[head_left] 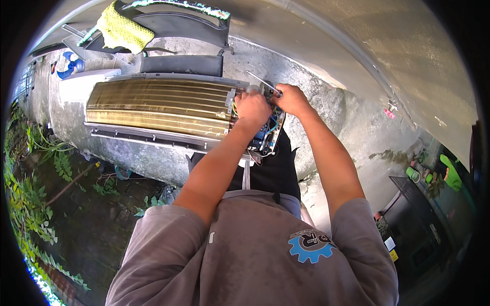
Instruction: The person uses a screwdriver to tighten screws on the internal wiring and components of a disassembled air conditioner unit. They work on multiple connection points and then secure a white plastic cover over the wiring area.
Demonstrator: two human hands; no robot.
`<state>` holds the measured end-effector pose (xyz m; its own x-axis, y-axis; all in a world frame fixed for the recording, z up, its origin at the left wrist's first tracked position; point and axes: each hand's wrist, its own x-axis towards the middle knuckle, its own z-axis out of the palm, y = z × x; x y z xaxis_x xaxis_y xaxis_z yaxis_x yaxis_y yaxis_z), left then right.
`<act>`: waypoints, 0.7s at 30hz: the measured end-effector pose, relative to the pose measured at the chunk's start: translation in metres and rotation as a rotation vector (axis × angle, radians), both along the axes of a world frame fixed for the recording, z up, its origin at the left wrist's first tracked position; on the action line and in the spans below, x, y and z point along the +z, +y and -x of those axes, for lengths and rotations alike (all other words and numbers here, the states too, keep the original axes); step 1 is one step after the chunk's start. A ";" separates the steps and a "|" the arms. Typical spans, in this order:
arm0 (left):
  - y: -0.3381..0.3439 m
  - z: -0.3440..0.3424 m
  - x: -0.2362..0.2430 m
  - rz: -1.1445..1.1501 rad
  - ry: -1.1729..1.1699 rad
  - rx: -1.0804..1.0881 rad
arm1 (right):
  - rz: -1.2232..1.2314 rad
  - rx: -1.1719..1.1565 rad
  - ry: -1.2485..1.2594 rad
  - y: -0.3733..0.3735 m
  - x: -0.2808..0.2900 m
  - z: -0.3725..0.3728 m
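An air conditioner indoor unit with its cover off lies across in front of me, its gold-finned coil (158, 104) exposed. Wires and electronic parts (265, 136) crowd its right end. My left hand (253, 107) rests on that end beside the coil, its fingers curled down among the parts; what they touch is hidden. Just to the right, my right hand (293, 100) is closed round a screwdriver (262, 80). The metal shaft slants up and to the left from my fist, apparently clear of the unit.
Beyond the unit stands a dark chair (184, 29) with a yellow cloth (122, 29) draped over it. A white panel (84, 86) and a blue fan blade (71, 66) lie at the far left. Plants (38, 199) border the ledge. A wall (408, 56) rises at right.
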<state>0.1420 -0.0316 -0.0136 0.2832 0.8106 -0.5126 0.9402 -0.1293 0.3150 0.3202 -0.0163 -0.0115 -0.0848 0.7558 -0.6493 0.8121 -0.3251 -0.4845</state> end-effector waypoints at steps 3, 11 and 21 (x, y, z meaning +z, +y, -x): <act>-0.004 0.012 -0.007 -0.081 -0.067 -0.098 | -0.040 0.097 -0.023 0.002 0.003 0.000; -0.004 0.034 -0.004 -0.012 -0.351 0.012 | -0.024 0.050 0.132 -0.003 -0.016 -0.013; 0.019 0.020 0.032 0.177 0.000 -0.283 | 0.281 -0.664 0.641 -0.060 -0.008 -0.037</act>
<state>0.1222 -0.0129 0.0181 0.4841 0.5983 -0.6385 0.8750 -0.3284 0.3557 0.3570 -0.0760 -0.0200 -0.0973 0.6017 -0.7927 0.0292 -0.7944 -0.6066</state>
